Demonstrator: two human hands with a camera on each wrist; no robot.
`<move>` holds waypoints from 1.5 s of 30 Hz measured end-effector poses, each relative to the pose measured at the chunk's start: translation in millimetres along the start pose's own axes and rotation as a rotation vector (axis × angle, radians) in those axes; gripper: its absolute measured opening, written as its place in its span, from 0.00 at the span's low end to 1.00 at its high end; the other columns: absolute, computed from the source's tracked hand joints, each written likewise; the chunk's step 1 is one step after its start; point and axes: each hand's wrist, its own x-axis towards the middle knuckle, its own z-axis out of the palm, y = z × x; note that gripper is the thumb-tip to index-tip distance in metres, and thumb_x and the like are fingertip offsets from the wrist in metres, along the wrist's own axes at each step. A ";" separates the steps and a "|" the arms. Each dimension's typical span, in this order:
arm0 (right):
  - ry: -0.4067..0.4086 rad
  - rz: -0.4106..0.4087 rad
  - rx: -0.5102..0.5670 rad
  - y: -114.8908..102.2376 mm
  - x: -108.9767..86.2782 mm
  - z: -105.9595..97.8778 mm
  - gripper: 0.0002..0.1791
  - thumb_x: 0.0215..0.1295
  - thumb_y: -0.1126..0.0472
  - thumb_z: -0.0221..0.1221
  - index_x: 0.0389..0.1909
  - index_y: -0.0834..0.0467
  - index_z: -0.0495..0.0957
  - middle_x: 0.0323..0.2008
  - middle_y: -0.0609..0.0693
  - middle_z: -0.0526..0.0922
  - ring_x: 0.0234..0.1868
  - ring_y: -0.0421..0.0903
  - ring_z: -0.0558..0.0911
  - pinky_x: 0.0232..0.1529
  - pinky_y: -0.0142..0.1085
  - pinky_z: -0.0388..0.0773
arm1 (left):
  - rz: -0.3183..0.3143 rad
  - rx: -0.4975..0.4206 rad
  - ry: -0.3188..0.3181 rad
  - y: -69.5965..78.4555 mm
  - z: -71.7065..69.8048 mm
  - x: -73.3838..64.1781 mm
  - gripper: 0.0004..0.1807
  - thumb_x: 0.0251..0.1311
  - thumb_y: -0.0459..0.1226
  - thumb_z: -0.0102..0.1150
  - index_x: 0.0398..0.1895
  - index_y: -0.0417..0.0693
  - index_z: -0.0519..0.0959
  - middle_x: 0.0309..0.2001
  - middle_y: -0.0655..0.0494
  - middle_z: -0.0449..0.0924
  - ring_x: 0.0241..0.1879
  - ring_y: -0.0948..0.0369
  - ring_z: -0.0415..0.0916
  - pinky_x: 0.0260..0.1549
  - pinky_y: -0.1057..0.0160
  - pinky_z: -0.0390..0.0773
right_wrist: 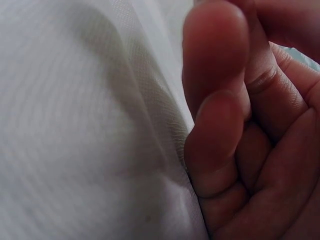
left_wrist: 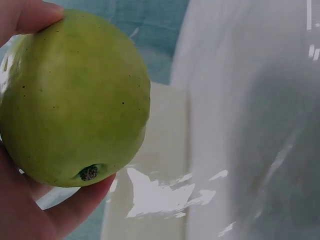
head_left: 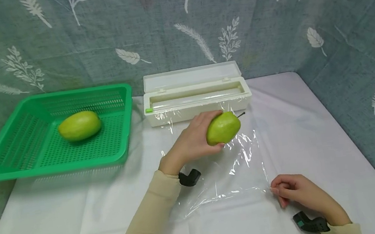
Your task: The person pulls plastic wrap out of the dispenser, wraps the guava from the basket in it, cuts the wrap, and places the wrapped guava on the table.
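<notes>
My left hand (head_left: 197, 137) grips a green pear (head_left: 223, 128) from its left side, its dark stem pointing right. In the left wrist view the pear (left_wrist: 75, 100) fills the left part, with fingers above and below it. Beneath it, a sheet of clear plastic wrap (head_left: 217, 184) stretches forward from a white wrap dispenser (head_left: 199, 111) over the table. Down at the sheet's near right corner, my right hand (head_left: 298, 191) pinches the edge between thumb and forefinger. In the right wrist view its other fingers (right_wrist: 215, 130) are curled beside the white cloth; the film is not visible there.
A green plastic basket (head_left: 125, 129) stands at the back left with a yellow-green oval fruit (head_left: 80, 126) in it. The dispenser's lid (head_left: 191, 77) is raised, and a wrap roll lies inside. White cloth (head_left: 117, 229) covers the table; patterned fabric hangs behind and to the right.
</notes>
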 end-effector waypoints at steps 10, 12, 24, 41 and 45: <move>0.020 0.034 -0.041 -3.0 0.1 -0.8 0.10 0.62 0.53 0.54 0.37 0.56 0.75 0.21 0.50 0.77 0.24 0.45 0.75 0.26 0.35 0.72 | -0.024 0.019 -0.089 -10.4 26.8 2.8 0.42 0.38 0.54 0.63 0.61 0.69 0.55 0.55 0.73 0.59 0.48 0.70 0.59 0.33 0.63 0.71; 0.035 0.031 -0.064 -2.3 -0.2 -0.7 0.10 0.61 0.53 0.54 0.36 0.55 0.76 0.22 0.50 0.77 0.24 0.44 0.74 0.25 0.34 0.71 | -0.029 0.019 -0.108 -12.7 29.6 2.6 0.42 0.38 0.54 0.62 0.61 0.69 0.55 0.55 0.73 0.60 0.47 0.69 0.59 0.33 0.63 0.70; 0.107 -0.089 -0.111 -1.0 0.6 2.9 0.04 0.59 0.57 0.57 0.33 0.52 0.77 0.36 0.48 0.75 0.32 0.43 0.73 0.27 0.33 0.72 | 0.021 0.052 -0.176 -18.6 42.2 1.9 0.41 0.42 0.52 0.62 0.62 0.67 0.56 0.58 0.66 0.59 0.50 0.64 0.60 0.38 0.61 0.71; 0.172 -0.163 0.020 -13.4 -3.3 3.8 0.04 0.63 0.65 0.52 0.35 0.62 0.74 0.53 0.53 0.73 0.28 0.49 0.79 0.40 0.32 0.73 | -0.058 -0.019 -0.160 -13.1 49.6 -0.1 0.32 0.48 0.64 0.50 0.59 0.79 0.59 0.54 0.65 0.58 0.48 0.66 0.59 0.32 0.62 0.70; 0.203 -0.223 0.041 -22.0 -2.7 3.9 0.04 0.63 0.67 0.51 0.34 0.65 0.73 0.53 0.56 0.73 0.26 0.50 0.79 0.36 0.35 0.74 | -0.068 -0.012 -0.168 -12.8 47.0 -1.7 0.32 0.48 0.64 0.51 0.60 0.79 0.58 0.53 0.66 0.58 0.48 0.66 0.59 0.33 0.63 0.70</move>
